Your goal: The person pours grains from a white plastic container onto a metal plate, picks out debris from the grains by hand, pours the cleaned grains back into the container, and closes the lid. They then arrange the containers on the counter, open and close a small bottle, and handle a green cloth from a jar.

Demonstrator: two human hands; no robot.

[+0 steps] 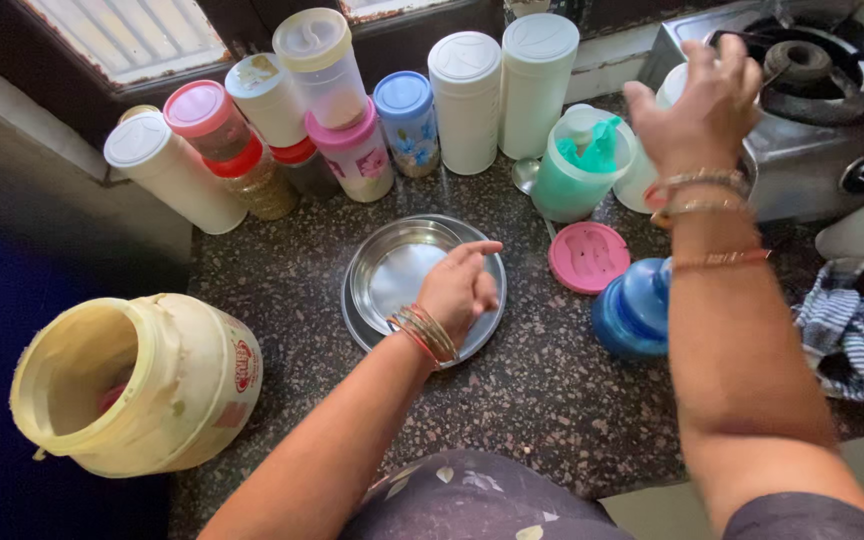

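Two steel plates (482, 325), nine lidded jars (467, 100), one loose pink lid (588, 257), one checked cloth (857, 335).
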